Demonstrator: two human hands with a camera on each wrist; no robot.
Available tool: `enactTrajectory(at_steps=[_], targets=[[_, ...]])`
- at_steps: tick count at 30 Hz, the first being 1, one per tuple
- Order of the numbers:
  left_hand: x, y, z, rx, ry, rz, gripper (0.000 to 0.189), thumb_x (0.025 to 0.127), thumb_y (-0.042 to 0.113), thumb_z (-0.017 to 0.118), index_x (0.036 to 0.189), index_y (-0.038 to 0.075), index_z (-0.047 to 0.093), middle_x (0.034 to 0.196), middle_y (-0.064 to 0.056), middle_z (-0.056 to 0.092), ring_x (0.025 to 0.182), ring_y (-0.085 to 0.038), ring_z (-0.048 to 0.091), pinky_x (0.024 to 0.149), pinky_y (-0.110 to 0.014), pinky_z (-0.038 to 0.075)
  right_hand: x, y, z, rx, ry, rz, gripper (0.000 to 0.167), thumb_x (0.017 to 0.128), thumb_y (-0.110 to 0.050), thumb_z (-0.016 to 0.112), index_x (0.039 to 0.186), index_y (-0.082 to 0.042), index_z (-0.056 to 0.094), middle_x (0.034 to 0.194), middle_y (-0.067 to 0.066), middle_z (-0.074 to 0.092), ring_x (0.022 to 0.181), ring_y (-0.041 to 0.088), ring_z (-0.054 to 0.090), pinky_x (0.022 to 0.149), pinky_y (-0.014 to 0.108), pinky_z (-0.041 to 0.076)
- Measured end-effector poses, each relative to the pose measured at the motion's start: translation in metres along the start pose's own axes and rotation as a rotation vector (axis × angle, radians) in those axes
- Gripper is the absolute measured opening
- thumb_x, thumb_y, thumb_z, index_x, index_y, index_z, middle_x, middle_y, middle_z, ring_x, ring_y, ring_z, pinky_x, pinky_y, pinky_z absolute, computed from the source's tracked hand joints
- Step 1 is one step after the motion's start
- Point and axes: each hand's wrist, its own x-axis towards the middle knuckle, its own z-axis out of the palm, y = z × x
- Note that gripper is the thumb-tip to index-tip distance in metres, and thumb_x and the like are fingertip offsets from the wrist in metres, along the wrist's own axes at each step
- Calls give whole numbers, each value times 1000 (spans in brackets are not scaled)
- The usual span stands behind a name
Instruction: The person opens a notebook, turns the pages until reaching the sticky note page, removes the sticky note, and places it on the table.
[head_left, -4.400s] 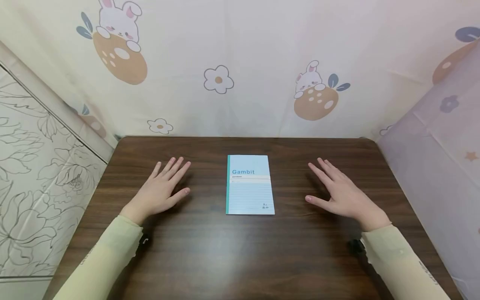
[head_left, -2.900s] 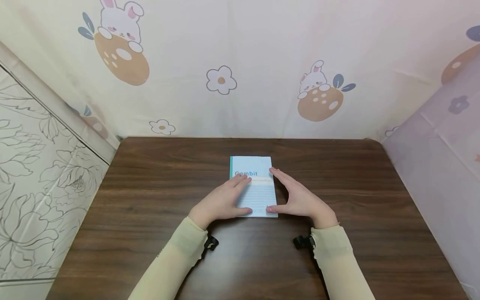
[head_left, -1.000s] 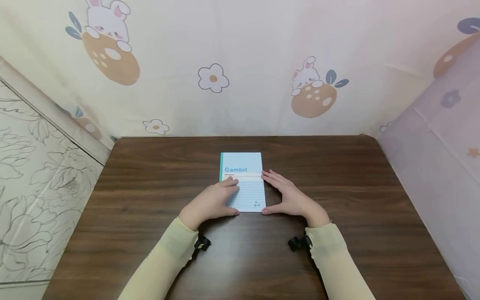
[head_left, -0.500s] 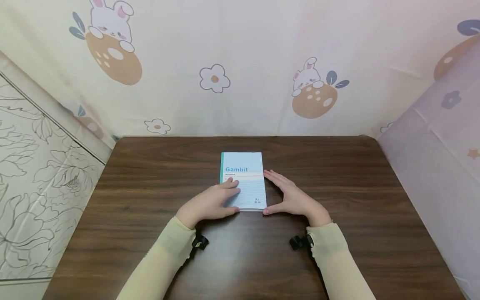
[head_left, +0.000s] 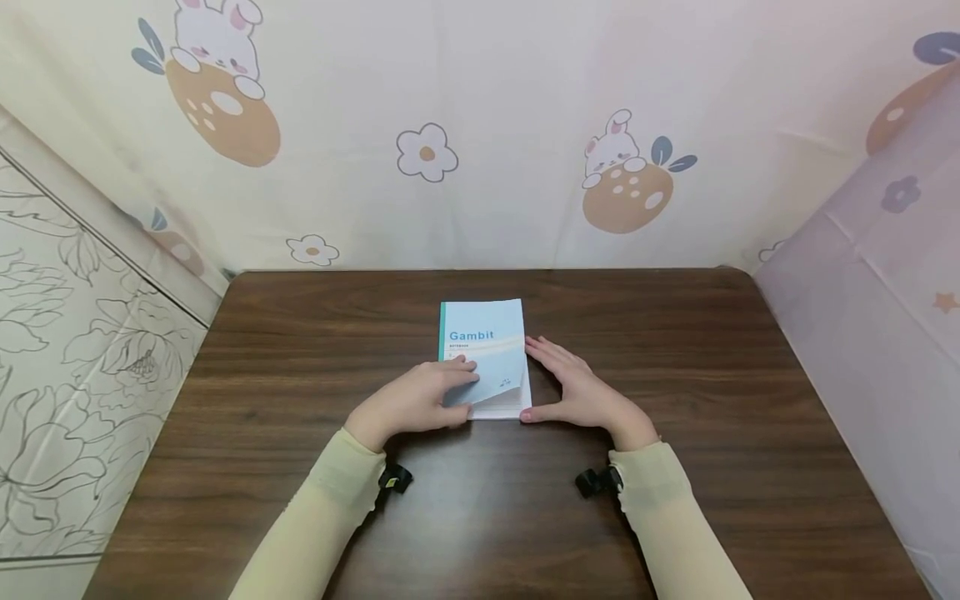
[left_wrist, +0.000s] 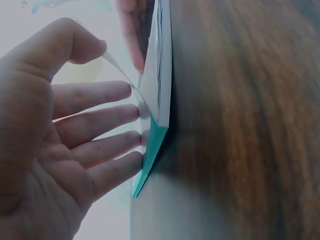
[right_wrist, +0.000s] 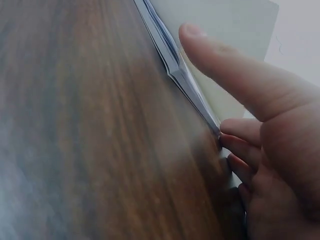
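Observation:
A light blue notebook (head_left: 483, 321) with a green spine and "Gambit" on its cover lies on the table. Its front cover bows upward at the near right corner, baring white pages (head_left: 504, 406) beneath. My left hand (head_left: 416, 394) holds the cover from the left: fingers lie on its face, and the bent thumb (left_wrist: 90, 47) is at its raised near edge. At the right side is my right hand (head_left: 585, 396), its fingertips along the long edge and thumb at the near right corner. The right wrist view shows that thumb (right_wrist: 225, 62) extended over the page edges.
The dark wood table (head_left: 480, 517) spreads around the notebook. A curtain (head_left: 510, 208) printed with rabbits and flowers hangs behind its far edge. A black wrist camera (head_left: 395, 478) is strapped at each sleeve cuff.
From apart on either side, both hands came in to the notebook. In the last half second its cover rose at the near right corner, and the left hand shifted slightly left.

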Motion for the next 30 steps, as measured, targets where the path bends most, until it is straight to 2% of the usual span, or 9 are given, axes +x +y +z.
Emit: enactTrajectory(at_steps=[2,5,9,15,21,25,30], targets=[[0,-2,0,3,26,29,52,100,25,74,146,1,68,154,-15,63,148,-27,55,118,-45,48,1,-1,0,-6,1,-7,114,84,-55,93,172,-12,34,180,7,26,168,35,15,126,74,18],[-1,-1,-1,8,71,70,50,96,19,75,143,1,68,145,-13,70,130,-22,69,109,-40,56,3,-1,0,-15,1,-7,110,86,-54,92,171,-13,36,180,7,26,168,35,15,126,74,17],[1,5,-2,18,122,85,47,92,15,75,137,3,70,134,-9,74,108,-18,71,96,-36,61,3,-3,-1,-10,2,16,108,86,-53,92,171,-14,37,180,6,27,168,35,15,127,73,17],[3,18,-1,81,252,128,51,91,15,76,139,0,69,132,-13,75,111,-22,74,96,-39,62,1,-4,-2,8,13,42,109,85,-46,95,170,-10,38,180,6,27,168,34,14,128,71,18],[2,26,-5,91,407,184,44,94,9,73,137,0,70,125,-15,78,93,-19,74,76,-30,61,2,-5,-1,27,24,33,106,84,-40,97,168,-8,40,179,7,29,167,34,17,129,68,20],[1,27,-6,88,462,203,33,98,8,71,131,0,72,114,-13,80,82,-17,74,64,-23,55,4,-3,0,34,25,34,106,84,-40,97,168,-9,41,179,7,30,167,35,17,129,69,20],[1,28,-5,114,559,232,24,100,5,71,123,0,72,107,-13,80,80,-19,75,67,-24,60,3,0,2,33,23,34,107,84,-42,97,168,-9,41,179,6,30,167,36,17,128,70,20]])
